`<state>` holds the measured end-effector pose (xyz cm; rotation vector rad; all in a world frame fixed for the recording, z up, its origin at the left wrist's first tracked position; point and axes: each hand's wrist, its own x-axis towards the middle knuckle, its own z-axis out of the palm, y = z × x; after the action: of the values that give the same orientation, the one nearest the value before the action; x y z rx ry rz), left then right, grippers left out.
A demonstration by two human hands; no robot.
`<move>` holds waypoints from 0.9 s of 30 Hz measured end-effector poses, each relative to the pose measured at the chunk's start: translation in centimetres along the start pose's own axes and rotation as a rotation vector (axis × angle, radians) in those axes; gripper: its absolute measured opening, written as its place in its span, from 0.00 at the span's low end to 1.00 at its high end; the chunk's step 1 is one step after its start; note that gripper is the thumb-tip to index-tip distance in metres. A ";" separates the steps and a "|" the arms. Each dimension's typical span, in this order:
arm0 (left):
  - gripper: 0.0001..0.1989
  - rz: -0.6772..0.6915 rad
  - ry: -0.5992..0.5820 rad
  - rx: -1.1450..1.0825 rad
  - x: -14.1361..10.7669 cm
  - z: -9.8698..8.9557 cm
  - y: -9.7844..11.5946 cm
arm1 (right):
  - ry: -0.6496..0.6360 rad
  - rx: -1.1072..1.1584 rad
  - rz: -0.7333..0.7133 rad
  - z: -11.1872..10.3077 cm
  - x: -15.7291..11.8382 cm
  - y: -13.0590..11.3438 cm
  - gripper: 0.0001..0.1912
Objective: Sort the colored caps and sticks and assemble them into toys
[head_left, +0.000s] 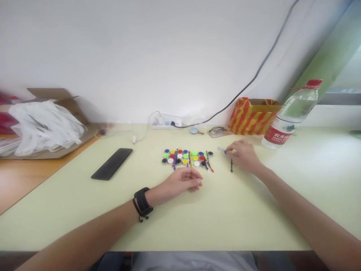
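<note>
Colourful round discs (pixel 195 158) lie in rows near the table's middle, with groups of thin coloured sticks (pixel 175 159) between them. My left hand (pixel 186 179) rests just in front of the rows, its fingers loosely curled together with nothing visible in them. To the right of the rows, my right hand (pixel 241 153) pinches a small blue and clear stick (pixel 222 151). A black arrow-tipped stick (pixel 231 166) lies on the table just below the right hand. One black disc (pixel 210 154) sits at the right end of the rows.
A black phone-like slab (pixel 112 164) lies left. Behind are a power strip (pixel 166 122), glasses (pixel 217 130) and a small blue-white container (pixel 193 130). A striped bag (pixel 251 116) and water bottle (pixel 293 113) stand right. A cardboard box (pixel 63 94) with white strips is far left.
</note>
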<state>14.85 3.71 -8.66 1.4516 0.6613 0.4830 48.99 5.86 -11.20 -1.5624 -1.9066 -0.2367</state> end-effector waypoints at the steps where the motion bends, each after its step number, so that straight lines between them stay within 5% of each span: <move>1: 0.15 0.000 0.000 0.001 0.0 0.0 0.0 | -0.089 -0.031 0.002 0.4 -0.1 0.0 0.09; 6: 0.14 -0.005 -0.006 0.000 0.0 0.0 -0.2 | -0.194 -0.097 0.040 0.6 -0.2 0.3 0.08; 11: 0.14 -0.012 -0.007 0.012 0.0 -0.1 -0.3 | -0.319 0.028 -0.058 -1.5 -0.3 -0.4 0.07; 16: 0.14 -0.010 -0.013 0.009 -0.2 -0.1 -0.3 | -0.462 0.030 0.040 -3.3 -1.0 -1.0 0.06; 27: 0.15 -0.008 -0.016 0.014 -0.2 -0.1 -0.2 | -0.516 0.054 0.028 -3.6 -0.9 -0.6 0.08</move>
<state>14.61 3.64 -8.86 1.4640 0.6584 0.4612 49.78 3.10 -8.80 -1.7284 -2.2473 0.2559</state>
